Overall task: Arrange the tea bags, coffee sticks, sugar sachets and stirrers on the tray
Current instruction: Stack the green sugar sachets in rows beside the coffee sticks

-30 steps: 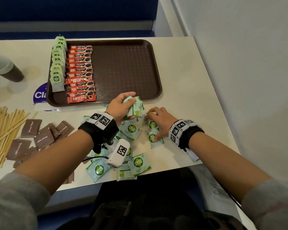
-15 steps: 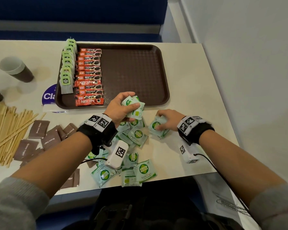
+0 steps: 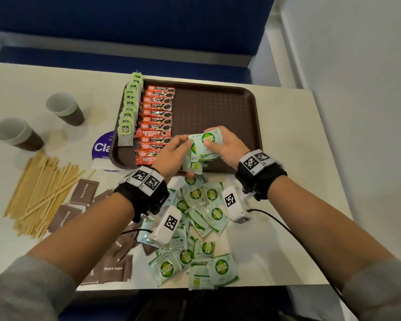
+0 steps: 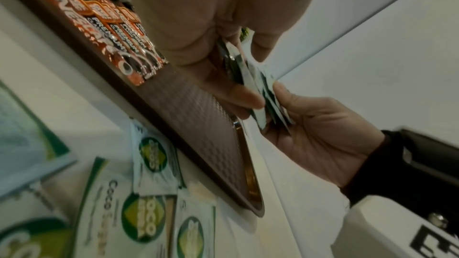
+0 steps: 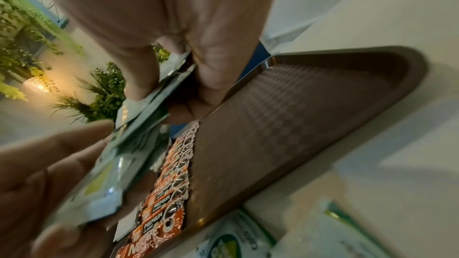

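A brown tray holds a row of green tea bags and a column of red coffee sticks along its left side. Over the tray's near edge both hands hold one stack of green-and-white sugar sachets. My left hand grips the stack from the left and my right hand pinches it from the right. In the left wrist view the stack sits edge-on between both hands. More green sachets lie loose on the table. Brown sugar sachets and wooden stirrers lie at the left.
Two paper cups stand at the far left. A round blue sticker shows beside the tray. The table's front edge runs close under the loose sachets. A white wall rises on the right.
Both hands have risen from the table and come together over the tray's near edge. My right hand has brought a sachet up and joined it to the stack in my left hand.
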Action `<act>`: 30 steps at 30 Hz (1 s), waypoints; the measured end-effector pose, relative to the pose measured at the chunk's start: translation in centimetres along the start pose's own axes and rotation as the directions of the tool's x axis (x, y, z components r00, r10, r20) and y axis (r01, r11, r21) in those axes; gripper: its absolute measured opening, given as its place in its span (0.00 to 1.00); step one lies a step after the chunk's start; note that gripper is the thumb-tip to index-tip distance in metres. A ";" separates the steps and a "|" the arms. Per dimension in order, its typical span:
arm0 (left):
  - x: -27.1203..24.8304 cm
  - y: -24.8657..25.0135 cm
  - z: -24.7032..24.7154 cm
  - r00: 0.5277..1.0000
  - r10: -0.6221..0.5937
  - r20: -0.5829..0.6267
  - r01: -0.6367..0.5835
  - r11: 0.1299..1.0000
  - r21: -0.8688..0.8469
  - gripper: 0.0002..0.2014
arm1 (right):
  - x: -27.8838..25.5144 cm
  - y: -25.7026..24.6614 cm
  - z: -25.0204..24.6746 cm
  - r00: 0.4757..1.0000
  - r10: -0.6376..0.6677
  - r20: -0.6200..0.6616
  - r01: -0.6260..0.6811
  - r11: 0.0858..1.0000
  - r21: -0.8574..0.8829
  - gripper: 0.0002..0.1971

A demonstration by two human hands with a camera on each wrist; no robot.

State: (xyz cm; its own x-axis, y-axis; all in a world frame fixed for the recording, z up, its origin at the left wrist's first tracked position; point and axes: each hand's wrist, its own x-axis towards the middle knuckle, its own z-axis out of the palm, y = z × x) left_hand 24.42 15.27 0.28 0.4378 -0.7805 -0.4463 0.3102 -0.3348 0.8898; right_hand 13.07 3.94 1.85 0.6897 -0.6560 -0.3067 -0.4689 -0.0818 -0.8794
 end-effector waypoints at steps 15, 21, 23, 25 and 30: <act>5.0 2.5 -5.0 0.992 0.062 -0.107 -0.062 0.998 0.004 0.12 | 8.0 -3.3 1.5 0.975 -0.055 -0.215 0.054 0.998 -0.012 0.09; 7.4 3.7 -7.4 0.975 0.097 -0.199 -0.073 0.989 0.125 0.13 | 13.5 -2.3 0.0 0.946 0.058 -0.320 -0.046 0.998 0.044 0.12; 8.2 4.0 -8.0 0.973 0.088 -0.211 -0.066 0.992 0.110 0.11 | 15.7 -1.7 0.1 0.948 0.103 -0.301 -0.107 0.994 0.003 0.11; 9.0 4.1 -8.4 0.973 0.080 -0.216 -0.060 0.994 0.095 0.10 | 17.5 -1.2 0.5 0.940 0.163 -0.300 -0.166 0.986 0.019 0.11; 10.8 4.5 -8.6 0.978 0.071 -0.198 -0.045 0.990 0.134 0.13 | 20.9 -0.4 1.3 0.909 0.247 -0.335 -0.278 0.959 -0.049 0.03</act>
State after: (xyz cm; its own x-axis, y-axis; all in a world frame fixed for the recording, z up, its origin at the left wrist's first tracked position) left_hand 37.85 9.86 -1.35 0.6169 -0.6823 -0.3922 0.1744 -0.3674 0.9136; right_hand 28.38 -8.77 -4.69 0.3263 -0.8682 -0.3738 -0.6691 0.0672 -0.7402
